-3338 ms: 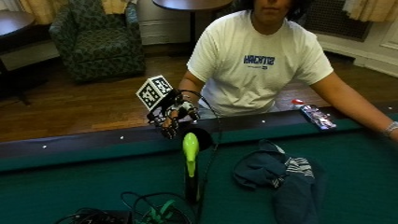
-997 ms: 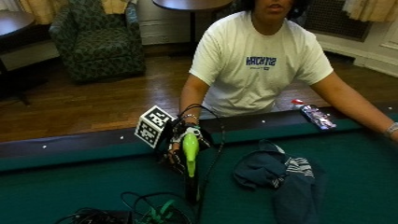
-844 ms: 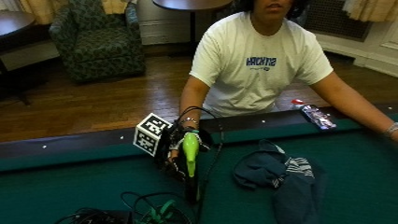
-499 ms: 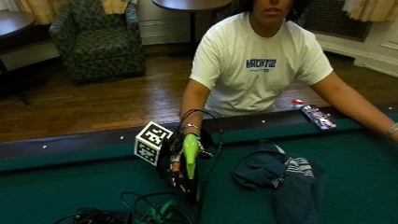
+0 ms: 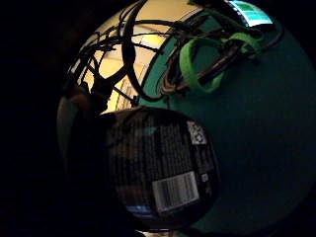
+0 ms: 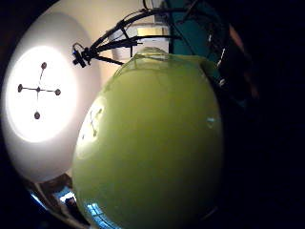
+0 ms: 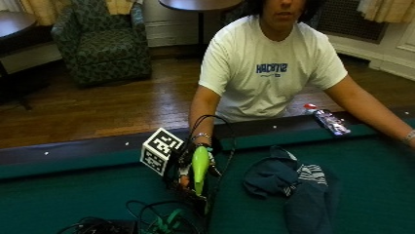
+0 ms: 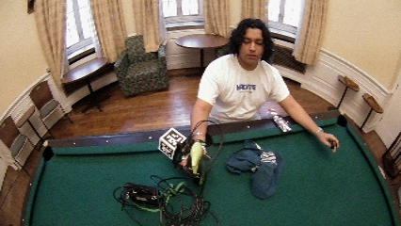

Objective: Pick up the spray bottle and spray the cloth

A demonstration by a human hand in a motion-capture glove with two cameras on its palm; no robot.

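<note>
one gloved right hand [image 7: 186, 168] grasping the green spray bottle [image 7: 199, 168] — upright on green felt, dark cloth [image 7: 292, 187] nearby

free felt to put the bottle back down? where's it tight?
Bare felt between the spray bottle and the cloth, and a broad patch past the cloth toward the bare hand. Crowded by the cable pile, just in front of the gloved right hand.

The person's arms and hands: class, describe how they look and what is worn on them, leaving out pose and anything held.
The right hand wears a black glove with black straps. A bracelet sits on that wrist, and short white T-shirt sleeves leave both forearms bare. The other hand is bare, with a band at its wrist.
</note>
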